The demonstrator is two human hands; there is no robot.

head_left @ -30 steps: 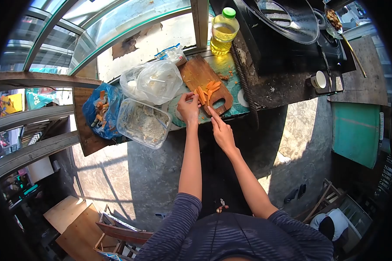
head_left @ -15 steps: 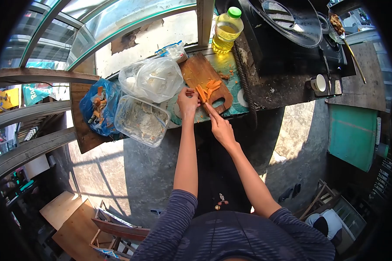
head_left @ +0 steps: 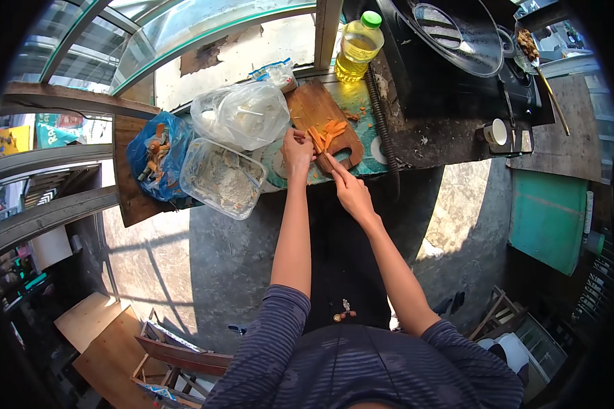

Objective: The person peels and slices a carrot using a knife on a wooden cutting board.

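My left hand (head_left: 297, 151) pinches the carrot sticks (head_left: 325, 134) steady on the cutting board (head_left: 318, 109), at twelve o'clock from me. My right hand (head_left: 351, 193), closed on a knife (head_left: 329, 163), comes in from five o'clock to slice them.
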